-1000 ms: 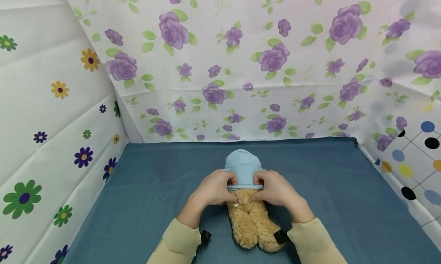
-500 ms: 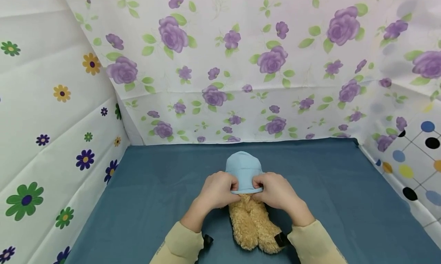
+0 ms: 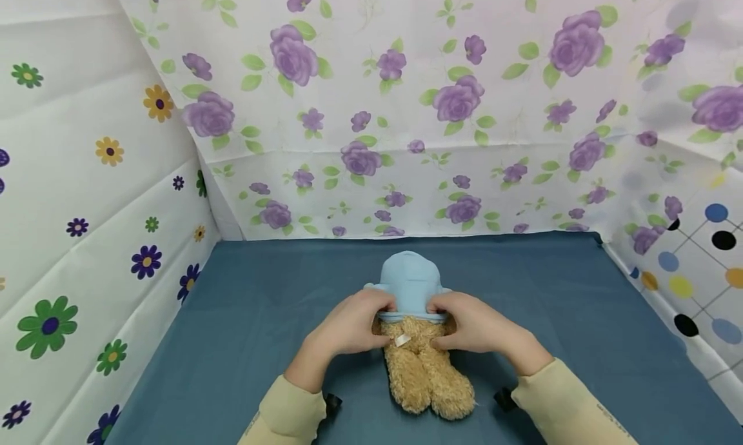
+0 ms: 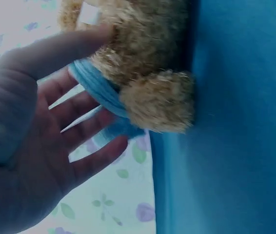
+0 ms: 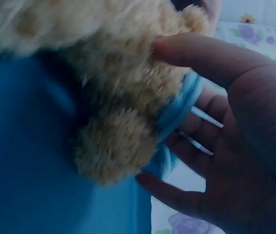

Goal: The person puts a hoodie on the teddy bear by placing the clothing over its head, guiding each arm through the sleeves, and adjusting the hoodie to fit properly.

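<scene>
A curly tan plush toy [image 3: 428, 371] lies on the blue tabletop, its two legs pointing toward me. Light blue hooded clothing [image 3: 411, 278] covers its upper part, so the head is hidden. A small white tag [image 3: 402, 340] shows on the fur below the hem. My left hand [image 3: 354, 324] is at the hem's left side; in the left wrist view its thumb rests on the fur and its spread, nearly straight fingers touch the blue cloth [image 4: 99, 87]. At the right side, my right hand [image 3: 480, 322] mirrors this, thumb against the fur, fingers along the cloth [image 5: 179, 107].
Blue cloth [image 3: 278, 290] covers the table. A white sheet with purple roses [image 3: 360, 158] hangs behind it. Flower-printed sheeting [image 3: 145, 261] stands on the left, dotted sheeting [image 3: 702, 271] on the right.
Both hands pinched the hem and drew it down toward me, then loosened and spread apart. The hem sits slightly higher again, and the tag has come into sight. My right forearm moved right.
</scene>
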### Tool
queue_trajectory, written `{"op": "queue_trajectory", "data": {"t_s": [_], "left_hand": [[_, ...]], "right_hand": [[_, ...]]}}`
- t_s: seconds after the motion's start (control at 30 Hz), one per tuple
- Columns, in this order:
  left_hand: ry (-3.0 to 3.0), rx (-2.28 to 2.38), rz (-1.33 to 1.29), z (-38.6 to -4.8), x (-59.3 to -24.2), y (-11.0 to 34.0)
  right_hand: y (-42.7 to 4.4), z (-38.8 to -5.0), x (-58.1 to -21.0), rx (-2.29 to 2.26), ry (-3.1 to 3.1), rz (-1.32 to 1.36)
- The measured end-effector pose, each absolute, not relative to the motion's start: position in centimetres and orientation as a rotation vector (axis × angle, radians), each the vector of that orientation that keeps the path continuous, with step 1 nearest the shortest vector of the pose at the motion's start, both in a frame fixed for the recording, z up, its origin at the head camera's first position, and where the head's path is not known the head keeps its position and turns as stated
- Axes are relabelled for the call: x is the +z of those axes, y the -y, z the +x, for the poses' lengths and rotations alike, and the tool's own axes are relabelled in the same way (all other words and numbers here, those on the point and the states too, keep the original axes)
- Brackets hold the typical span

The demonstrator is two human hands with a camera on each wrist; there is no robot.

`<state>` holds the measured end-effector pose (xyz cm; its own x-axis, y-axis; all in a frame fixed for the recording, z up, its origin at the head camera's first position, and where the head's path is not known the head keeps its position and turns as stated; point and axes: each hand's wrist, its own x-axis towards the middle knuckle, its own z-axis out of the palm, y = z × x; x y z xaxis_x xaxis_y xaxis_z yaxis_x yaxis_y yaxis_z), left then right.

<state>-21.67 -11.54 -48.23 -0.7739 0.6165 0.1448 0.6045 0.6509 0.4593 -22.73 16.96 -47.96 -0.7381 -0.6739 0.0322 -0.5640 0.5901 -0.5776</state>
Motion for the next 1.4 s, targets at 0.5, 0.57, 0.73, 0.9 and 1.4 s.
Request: {"op": "queue_trajectory", "data": {"t_s": [0.5,0.57,0.73,0.9,1.4], "left_hand": [[-3.145,0.534,1.069,-21.9,-50.1,10.5],[-3.155,0.508,1.055,-21.9,-50.1,10.4],[-3.203,0.541,0.956,-21.6,-49.9,10.2],[-3.183,0.587,0.912,-21.5,-49.4,10.4],[-2.95,0.509,0.924,-20.8,-48.4,10.6]], "right_hand": [[-15.5,-20.9,-50.5,-0.751,-3.057,-0.846],[-15.0,-20.8,-50.6,-0.753,-3.083,-0.805],[-13.8,-20.6,-51.3,-0.828,-3.152,-0.806],[-12.9,-20.4,-51.9,-0.874,-3.183,-1.008],[-13.3,-19.5,-50.0,-0.737,-2.996,-0.887]]}}
